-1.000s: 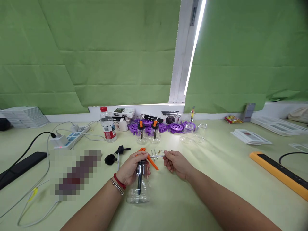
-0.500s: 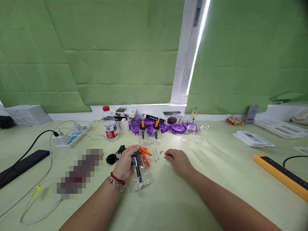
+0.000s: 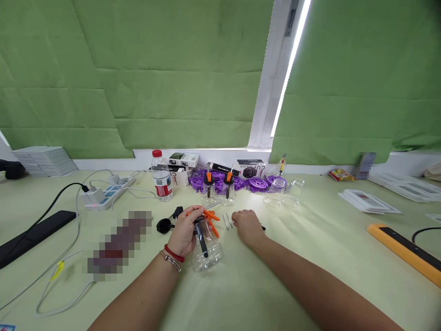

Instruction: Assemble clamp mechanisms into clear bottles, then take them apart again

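Backdrop: green cloth (image 3: 172,82) hangs across the wall behind the table, parted at 12 o'clock by a white frame with a strip of daylight.
Table: pale green top (image 3: 310,257), filling the lower half of the view.
Left hand (image 3: 186,227): fingers curled around the neck of a clear flask (image 3: 206,250), wrapped tight; a red band and a metal bangle sit on the wrist.
Flask: tilted, its base toward 5 o'clock, resting on the table at centre; a black stem (image 3: 202,241) runs down inside it, and an orange lever (image 3: 211,218) juts from its top toward 2 o'clock.
Right hand (image 3: 246,225): palm down on the table at 3 o'clock of the flask, fingers bent and drawn together; what they pinch, if anything, cannot be told.
Pins (image 3: 227,220): two thin metal rods lying on the table between the hands, just beside the right fingertips.
Black cap (image 3: 163,225): at 9 o'clock of the left hand, near it.
Far row: a water bottle (image 3: 161,177), two flasks with orange tops (image 3: 218,188), purple discs (image 3: 255,184) and two bare flasks (image 3: 284,193), along the wall at 12 o'clock.
Left edge: power strip (image 3: 103,193) with cables, at 10 o'clock.
Right edge: orange bar (image 3: 403,253), at 3 o'clock, well apart from the hands.
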`<act>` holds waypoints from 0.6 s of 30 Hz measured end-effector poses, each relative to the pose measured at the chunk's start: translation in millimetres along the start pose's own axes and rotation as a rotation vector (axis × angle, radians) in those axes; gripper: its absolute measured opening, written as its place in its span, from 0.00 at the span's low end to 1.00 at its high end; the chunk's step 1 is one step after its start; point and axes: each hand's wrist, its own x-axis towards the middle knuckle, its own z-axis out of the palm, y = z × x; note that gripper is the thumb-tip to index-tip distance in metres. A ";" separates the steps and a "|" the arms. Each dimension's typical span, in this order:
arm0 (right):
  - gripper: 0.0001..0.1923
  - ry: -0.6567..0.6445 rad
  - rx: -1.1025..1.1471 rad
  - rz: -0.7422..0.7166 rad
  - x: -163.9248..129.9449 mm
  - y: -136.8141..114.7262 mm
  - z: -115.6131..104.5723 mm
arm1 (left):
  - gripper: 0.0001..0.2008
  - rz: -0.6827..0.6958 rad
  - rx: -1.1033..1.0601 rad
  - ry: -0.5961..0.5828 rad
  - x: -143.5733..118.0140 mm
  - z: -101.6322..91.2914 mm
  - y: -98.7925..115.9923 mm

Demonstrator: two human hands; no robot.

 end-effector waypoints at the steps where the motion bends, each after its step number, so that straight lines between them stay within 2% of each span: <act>1: 0.08 0.007 0.012 0.009 -0.1 0.1 -1.2 | 0.15 -0.003 -0.007 0.004 -0.3 0.4 0.6; 3: 0.07 0.030 0.033 0.015 -2.7 -2.4 -6.6 | 0.15 0.000 -0.036 0.014 -1.5 1.7 1.6; 5: 0.07 0.061 0.177 0.027 -11.0 -9.2 -14.9 | 0.15 0.030 -0.087 0.024 -4.6 4.7 1.5; 7: 0.11 0.054 0.630 0.080 -25.9 -20.0 -23.7 | 0.14 0.105 -0.164 0.030 -9.8 10.3 -0.2; 9: 0.18 -0.104 1.228 0.151 -45.4 -31.7 -30.1 | 0.14 0.201 -0.239 0.018 -15.8 17.6 -3.3; 10: 0.21 -0.238 1.513 0.177 -55.2 -36.5 -31.9 | 0.14 0.238 -0.257 0.006 -18.5 21.1 -5.0; 12: 0.26 -0.517 1.883 0.217 -71.5 -42.4 -32.9 | 0.14 0.272 -0.233 -0.005 -22.1 25.9 -7.2; 14: 0.24 -0.576 2.006 0.236 -80.3 -42.1 -31.5 | 0.12 0.277 -0.123 0.009 -22.7 26.5 -6.9; 16: 0.23 -0.487 1.977 0.259 -81.1 -37.2 -29.8 | 0.11 0.281 0.062 0.025 -20.9 23.5 -4.4; 18: 0.21 -0.399 1.862 0.285 -77.6 -30.8 -30.0 | 0.13 0.294 0.265 0.009 -18.3 19.7 -1.7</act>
